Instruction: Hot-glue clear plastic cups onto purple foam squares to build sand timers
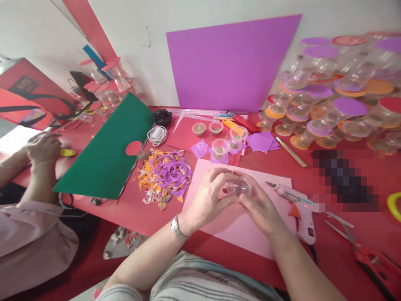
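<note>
Both my hands hold a small clear plastic cup (240,187) over a pink sheet of paper (233,225) on the red table. My left hand (209,196), a metal watch on its wrist, curls round the cup's left side. My right hand (258,204) closes on it from the right. More small clear cups (220,149) stand on purple paper squares (262,141) just beyond the pink sheet.
A white glue gun (297,207) lies right of my hands, red-handled scissors (360,246) farther right. Purple and orange paper scraps (166,175) and a green sheet (112,154) lie left. A purple board (232,62) leans on the wall. Stacked capped cups (332,104) fill the right. Another person's hands (44,148) work at far left.
</note>
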The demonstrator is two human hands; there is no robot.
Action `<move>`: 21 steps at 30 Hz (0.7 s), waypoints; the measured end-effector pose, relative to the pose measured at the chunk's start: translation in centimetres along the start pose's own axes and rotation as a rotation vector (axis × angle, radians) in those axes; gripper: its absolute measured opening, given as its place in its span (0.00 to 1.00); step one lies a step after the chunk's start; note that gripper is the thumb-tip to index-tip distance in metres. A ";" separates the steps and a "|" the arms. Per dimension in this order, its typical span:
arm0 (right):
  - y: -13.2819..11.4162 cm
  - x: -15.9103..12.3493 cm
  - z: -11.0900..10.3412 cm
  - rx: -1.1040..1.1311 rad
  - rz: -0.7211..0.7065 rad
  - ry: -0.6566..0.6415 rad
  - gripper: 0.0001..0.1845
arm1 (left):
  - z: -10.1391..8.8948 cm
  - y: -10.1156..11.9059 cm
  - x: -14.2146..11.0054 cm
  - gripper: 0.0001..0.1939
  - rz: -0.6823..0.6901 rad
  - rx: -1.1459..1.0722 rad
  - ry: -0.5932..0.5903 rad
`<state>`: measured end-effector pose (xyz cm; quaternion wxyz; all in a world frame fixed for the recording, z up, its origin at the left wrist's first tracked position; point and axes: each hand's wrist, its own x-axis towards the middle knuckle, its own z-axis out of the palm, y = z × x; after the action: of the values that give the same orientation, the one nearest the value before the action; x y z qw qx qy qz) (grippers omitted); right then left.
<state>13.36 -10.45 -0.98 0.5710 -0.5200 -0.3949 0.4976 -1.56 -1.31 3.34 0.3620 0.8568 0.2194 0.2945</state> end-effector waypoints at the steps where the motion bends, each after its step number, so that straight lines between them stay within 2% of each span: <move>1: 0.0 0.0 0.1 -0.002 0.012 0.026 0.31 | 0.0 -0.3 -0.1 0.18 -0.013 -0.014 -0.011; 4: -0.2 0.2 0.2 -0.005 -0.011 0.113 0.29 | -0.7 -1.7 0.0 0.28 -0.070 -0.002 -0.024; 9: 0.1 0.5 -0.2 -0.064 -0.070 0.181 0.29 | -4.4 -5.2 2.1 0.18 -0.272 0.306 0.145; 12: 0.4 0.6 -0.5 -0.079 -0.064 0.174 0.30 | -6.0 -6.8 3.9 0.19 -0.351 0.480 0.093; 15: 0.5 0.6 -0.6 -0.075 -0.079 0.171 0.29 | -6.2 -7.8 5.4 0.21 -0.363 0.528 0.067; 21: 0.4 0.8 -0.8 -0.104 -0.115 0.189 0.27 | -5.0 -9.0 7.7 0.19 -0.356 0.610 -0.032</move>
<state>14.27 -9.82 -1.57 0.6057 -0.5700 -0.3935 0.3916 -0.69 11.43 2.06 0.1383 0.8783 0.4375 0.1344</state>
